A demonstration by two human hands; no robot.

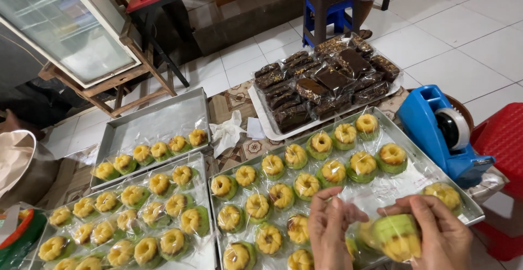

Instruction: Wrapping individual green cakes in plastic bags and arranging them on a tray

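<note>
Both hands, left hand (328, 227) and right hand (440, 229), close around 1 clear-wrapped green-and-yellow cake (396, 236) held above the tray (473, 211) edge; likely light, soft, crushable, with slippery film, so grip the wrapper margins.

We see clear plastic wrappers (272, 166) around yellow-green cakes on the trays, and around dark brown bars (327, 82) behind them.

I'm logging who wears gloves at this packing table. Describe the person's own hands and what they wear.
Both hands are bare: the left hand and the right hand show no gloves, and I can make out no rings or watch. No sleeve reaches into view; only the hands and wrists show at the bottom edge. The fingernails look short and unpainted.
</note>
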